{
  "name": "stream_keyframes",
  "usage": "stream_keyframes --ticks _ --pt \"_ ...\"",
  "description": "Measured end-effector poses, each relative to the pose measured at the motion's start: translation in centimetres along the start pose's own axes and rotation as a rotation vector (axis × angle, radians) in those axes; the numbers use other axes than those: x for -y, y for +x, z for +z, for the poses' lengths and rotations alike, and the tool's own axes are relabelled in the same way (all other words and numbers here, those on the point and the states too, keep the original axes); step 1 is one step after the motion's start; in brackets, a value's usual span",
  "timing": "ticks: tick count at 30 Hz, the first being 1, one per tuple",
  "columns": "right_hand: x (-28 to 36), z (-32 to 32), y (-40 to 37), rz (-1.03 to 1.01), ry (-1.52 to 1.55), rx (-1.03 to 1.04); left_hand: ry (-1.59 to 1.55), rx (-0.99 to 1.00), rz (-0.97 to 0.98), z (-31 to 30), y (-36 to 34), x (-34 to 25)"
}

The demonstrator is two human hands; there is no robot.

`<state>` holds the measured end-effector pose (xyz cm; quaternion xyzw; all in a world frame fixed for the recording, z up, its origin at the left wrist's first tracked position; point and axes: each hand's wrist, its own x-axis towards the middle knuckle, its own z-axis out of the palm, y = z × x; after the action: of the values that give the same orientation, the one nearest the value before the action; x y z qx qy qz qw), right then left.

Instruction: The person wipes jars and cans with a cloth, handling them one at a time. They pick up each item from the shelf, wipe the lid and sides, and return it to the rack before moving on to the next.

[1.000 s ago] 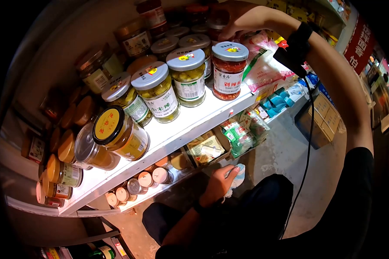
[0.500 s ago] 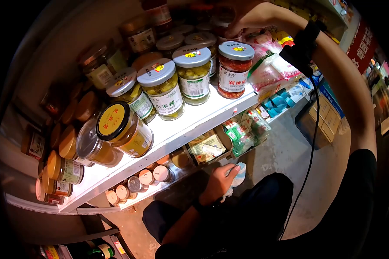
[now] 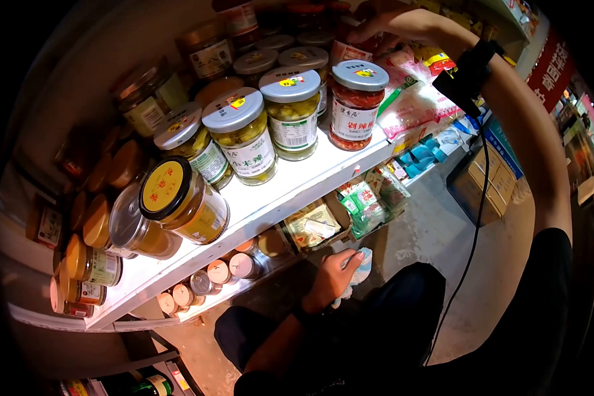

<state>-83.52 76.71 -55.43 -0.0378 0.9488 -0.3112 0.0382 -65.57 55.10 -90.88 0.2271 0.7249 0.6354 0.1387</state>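
Note:
My right hand (image 3: 376, 23) reaches over the front row to the back of the shelf, its fingers closed round a glass jar with a red and white label (image 3: 348, 50); its far side is hidden. Just in front stands a silver-lidded jar of chopped red chili (image 3: 355, 122). To the left are jars of pickled green peppers (image 3: 247, 155), (image 3: 293, 129) and a yellow-lidded jar (image 3: 191, 208). Low down, near my knees, my left hand (image 3: 333, 277) is closed on a crumpled white and blue cloth (image 3: 360, 269).
Pink and white plastic packets (image 3: 419, 109) lie right of the jars. Below the shelf edge (image 3: 264, 221) are more lidded jars (image 3: 219, 271) and a box of packets (image 3: 312, 224). A cardboard box (image 3: 492, 178) stands on the floor. A black cable (image 3: 474, 244) hangs from my right wrist.
My right hand has shifted slightly upward, and the red-labelled jar in it shows more of its label. The left hand keeps its grip on the cloth. The view has moved slightly.

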Motion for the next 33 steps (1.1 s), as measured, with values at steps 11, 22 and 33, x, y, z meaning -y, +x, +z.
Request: stream_keyframes --ticks 11,22,33 --pt "3.9 1.6 -2.2 0.023 -0.162 0.082 0.031 0.057 -0.035 -0.3 0.4 0.1" --pt "6.0 2.6 -3.8 0.058 -0.326 0.026 0.005 0.016 -0.024 -0.7 0.0 -0.2" --pt "4.3 2.2 -2.0 0.086 -0.189 -0.054 0.027 -0.003 -0.03 -1.2 -0.4 0.5"
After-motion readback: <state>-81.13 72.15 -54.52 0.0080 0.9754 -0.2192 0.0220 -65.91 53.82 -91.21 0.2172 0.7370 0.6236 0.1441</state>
